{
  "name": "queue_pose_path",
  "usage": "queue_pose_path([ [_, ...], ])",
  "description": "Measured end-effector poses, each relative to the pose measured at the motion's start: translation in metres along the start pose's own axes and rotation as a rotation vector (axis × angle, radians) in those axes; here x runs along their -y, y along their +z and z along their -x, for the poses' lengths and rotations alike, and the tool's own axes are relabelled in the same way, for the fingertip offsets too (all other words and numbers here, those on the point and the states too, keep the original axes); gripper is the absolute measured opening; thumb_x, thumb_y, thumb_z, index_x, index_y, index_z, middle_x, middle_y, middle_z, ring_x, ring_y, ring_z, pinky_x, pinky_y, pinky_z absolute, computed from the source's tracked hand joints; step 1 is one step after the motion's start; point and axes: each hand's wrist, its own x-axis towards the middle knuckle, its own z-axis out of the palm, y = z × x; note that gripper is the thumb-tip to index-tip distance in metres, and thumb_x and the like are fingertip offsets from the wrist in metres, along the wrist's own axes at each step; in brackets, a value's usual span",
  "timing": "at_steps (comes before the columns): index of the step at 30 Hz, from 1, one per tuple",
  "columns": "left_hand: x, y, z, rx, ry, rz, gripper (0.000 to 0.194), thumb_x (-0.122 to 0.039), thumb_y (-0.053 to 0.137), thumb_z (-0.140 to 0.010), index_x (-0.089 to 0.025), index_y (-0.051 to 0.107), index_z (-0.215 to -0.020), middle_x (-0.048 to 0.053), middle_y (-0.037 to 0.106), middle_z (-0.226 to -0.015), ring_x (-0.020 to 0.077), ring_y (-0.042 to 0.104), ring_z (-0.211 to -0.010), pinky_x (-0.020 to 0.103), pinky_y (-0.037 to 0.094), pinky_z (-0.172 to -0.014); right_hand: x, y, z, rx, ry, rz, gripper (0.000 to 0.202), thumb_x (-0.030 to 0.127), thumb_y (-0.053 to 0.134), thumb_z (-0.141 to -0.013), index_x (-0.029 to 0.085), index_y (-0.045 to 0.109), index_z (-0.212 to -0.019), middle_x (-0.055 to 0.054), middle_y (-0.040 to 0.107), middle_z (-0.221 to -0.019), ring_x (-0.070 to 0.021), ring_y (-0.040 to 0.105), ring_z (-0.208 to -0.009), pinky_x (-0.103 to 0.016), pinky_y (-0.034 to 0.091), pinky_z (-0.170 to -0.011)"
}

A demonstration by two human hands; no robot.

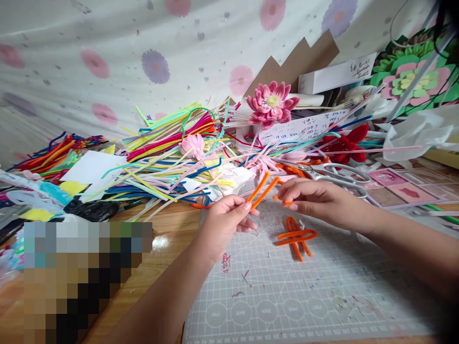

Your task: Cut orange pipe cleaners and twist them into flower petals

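Observation:
My left hand (229, 215) pinches an orange pipe cleaner (263, 192) between thumb and fingers; two fuzzy lengths of it point up and to the right. Close by on the right, my right hand (310, 198) is closed on another orange pipe cleaner (288, 203), with only short bits showing at the fingertips. Below both hands, bent orange pipe cleaner loops (296, 237) lie crossed over each other on the grey cutting mat (258, 272). The fingers hide most of what my right hand holds.
Scissors (332, 172) lie just behind my right hand. Bundles of coloured pipe cleaners (172, 138) spread across the back left. A pink pipe cleaner flower (272, 101) and a red one (346, 145) stand behind, near a white box (337, 74). A palette (405, 188) lies at right.

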Motion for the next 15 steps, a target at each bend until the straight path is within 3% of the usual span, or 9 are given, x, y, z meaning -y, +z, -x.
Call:
queue_pose_path([
  [3, 0.001, 0.001, 0.001, -0.009, -0.029, 0.071, 0.017, -0.027, 0.06, -0.07, -0.014, 0.049, -0.074, -0.002, 0.058, -0.068, 0.0059, 0.054, -0.049, 0.02, 0.043, -0.048, 0.002, 0.0, 0.0, -0.036, -0.083, 0.058, 0.014, 0.027, 0.052, -0.08, 0.019, 0.061, -0.074, -0.003, 0.052, -0.076, -0.0148, 0.05, -0.077, -0.029, 0.041, -0.073],
  [7, -0.001, 0.006, 0.006, 0.0, -0.031, 0.14, 0.016, -0.026, 0.06, -0.07, -0.016, 0.048, -0.072, -0.005, 0.052, -0.061, 0.0046, 0.049, -0.045, 0.017, 0.038, -0.041, 0.004, 0.004, 0.003, -0.077, -0.087, 0.035, 0.013, 0.028, 0.054, -0.079, 0.019, 0.061, -0.075, -0.003, 0.054, -0.082, -0.0154, 0.05, -0.083, -0.028, 0.04, -0.076],
  [10, -0.002, 0.01, 0.01, 0.006, 0.014, 0.146, 0.014, -0.025, 0.059, -0.071, -0.016, 0.048, -0.071, -0.005, 0.055, -0.061, 0.0045, 0.048, -0.045, 0.017, 0.039, -0.042, 0.005, 0.009, 0.006, -0.047, 0.019, -0.108, 0.017, 0.033, 0.052, -0.08, 0.018, 0.058, -0.077, -0.002, 0.054, -0.073, -0.0124, 0.051, -0.068, -0.023, 0.043, -0.06],
  [15, 0.003, 0.016, 0.011, -0.016, 0.011, 0.165, 0.012, -0.019, 0.058, -0.069, -0.016, 0.05, -0.076, -0.002, 0.06, -0.069, 0.007, 0.054, -0.05, 0.021, 0.041, -0.05, 0.008, 0.022, 0.008, -0.014, 0.186, -0.388, 0.022, 0.038, 0.054, -0.078, 0.018, 0.054, -0.085, 0.003, 0.047, -0.06, -0.0067, 0.041, -0.046, -0.018, 0.034, -0.041],
])
